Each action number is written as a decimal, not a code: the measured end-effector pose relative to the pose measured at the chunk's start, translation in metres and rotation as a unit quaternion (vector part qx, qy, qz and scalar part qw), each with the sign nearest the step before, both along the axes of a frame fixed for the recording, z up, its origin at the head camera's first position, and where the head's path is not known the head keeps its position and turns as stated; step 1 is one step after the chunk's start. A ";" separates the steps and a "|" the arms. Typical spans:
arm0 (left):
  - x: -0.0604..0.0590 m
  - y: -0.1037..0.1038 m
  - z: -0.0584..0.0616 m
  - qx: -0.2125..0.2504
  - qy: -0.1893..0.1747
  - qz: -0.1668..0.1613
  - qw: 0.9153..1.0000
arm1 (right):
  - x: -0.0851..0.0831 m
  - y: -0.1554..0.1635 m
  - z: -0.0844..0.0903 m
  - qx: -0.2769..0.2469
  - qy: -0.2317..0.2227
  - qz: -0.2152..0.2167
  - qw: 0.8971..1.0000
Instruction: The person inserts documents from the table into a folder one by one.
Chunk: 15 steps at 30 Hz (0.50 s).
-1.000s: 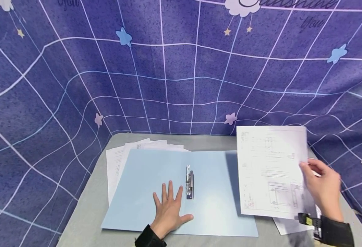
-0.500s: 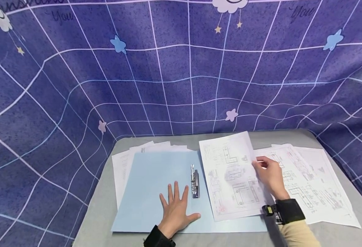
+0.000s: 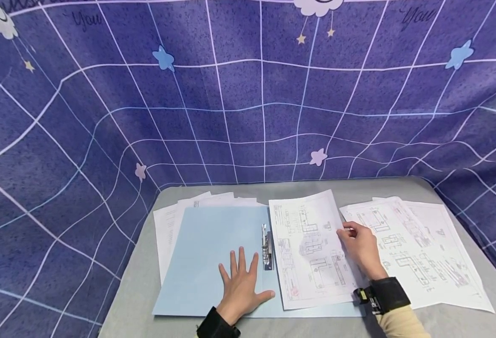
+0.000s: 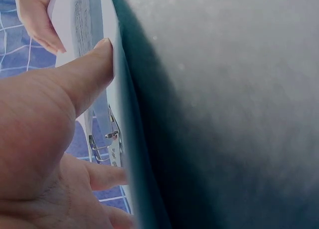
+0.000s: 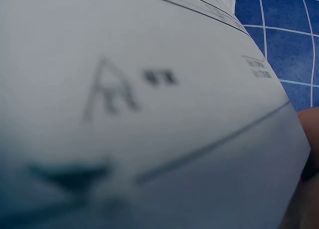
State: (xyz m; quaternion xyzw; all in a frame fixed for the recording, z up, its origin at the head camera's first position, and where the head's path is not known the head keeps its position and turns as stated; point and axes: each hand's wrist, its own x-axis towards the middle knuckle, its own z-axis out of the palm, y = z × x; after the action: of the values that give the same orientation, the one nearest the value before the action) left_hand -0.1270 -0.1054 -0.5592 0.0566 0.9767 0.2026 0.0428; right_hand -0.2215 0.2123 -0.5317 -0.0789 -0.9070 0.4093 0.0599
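A light blue folder (image 3: pixel 205 253) lies spread open in the head view, a metal lever clip (image 3: pixel 267 249) at its fold. My left hand (image 3: pixel 241 295) rests with fingers spread on the folder's left half, just left of the clip. In the left wrist view its thumb (image 4: pixel 94 64) lies along the folder. With thumb and fingers, my right hand (image 3: pixel 361 249) pinches the right edge of a printed drawing sheet (image 3: pixel 311 249). That sheet covers much of the folder's right half, its left edge close beside the clip. The sheet fills most of the right wrist view.
More drawing sheets (image 3: pixel 430 263) lie loosely overlapped on the grey table (image 3: pixel 125 300) to the right. Several white papers (image 3: pixel 163 234) stick out from under the folder at the back left. A purple grid-patterned cloth (image 3: pixel 239 126) hangs behind and beside the table.
My right hand has carried the sheet from the right over to the folder and lowered it beside the clip. The left hand stays on the folder. The view shifted slightly.
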 end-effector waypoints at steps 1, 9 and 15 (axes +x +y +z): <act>0.000 0.000 0.000 0.000 0.000 0.000 1.000 | 0.001 0.001 0.002 0.004 0.007 0.001 1.000; 0.000 -0.001 0.000 -0.002 0.002 -0.001 1.000 | 0.000 0.004 0.020 0.004 0.043 0.014 0.999; -0.001 -0.001 -0.001 -0.007 0.004 0.000 1.000 | -0.001 -0.004 0.019 0.012 0.050 0.040 0.998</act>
State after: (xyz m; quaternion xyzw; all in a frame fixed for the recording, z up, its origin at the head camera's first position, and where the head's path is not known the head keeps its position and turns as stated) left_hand -0.1280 -0.1059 -0.5605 0.0572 0.9782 0.1956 0.0389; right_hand -0.2228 0.2087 -0.5128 -0.0213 -0.9102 0.4038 0.0899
